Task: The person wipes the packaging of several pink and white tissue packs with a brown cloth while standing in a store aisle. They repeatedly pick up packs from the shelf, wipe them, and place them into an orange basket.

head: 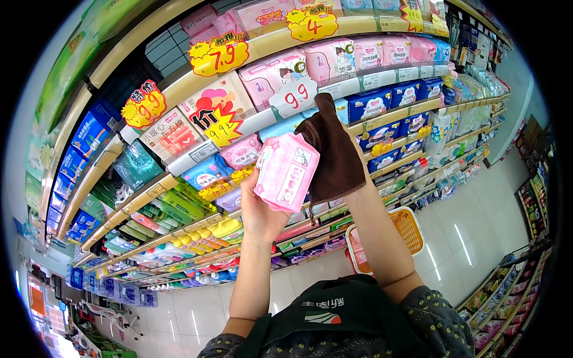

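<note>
My left hand (262, 221) grips a pink plastic-wrapped pack of sanitary pads (286, 179) by its lower left side, raised in front of the shelves. A dark brown cloth (338, 156) covers most of my right hand (359, 147) and touches or overlaps the pack's right edge. Beneath the cloth my right fingers are hidden; it hangs with the hand, its lower corner loose over the wrist. Just behind the pack are a smaller pink pack (241, 151) and a blue pack (207, 172) on a shelf.
Tiered shelves with a cream front rail (264, 42) hold pads, bottles and boxes. Yellow price signs (218, 53) jut from the rails. An orange and white plastic basket (408, 230) containing pink packs stands near my right forearm, above the tiled floor (474, 219). More shelving (506, 300) rises at lower right.
</note>
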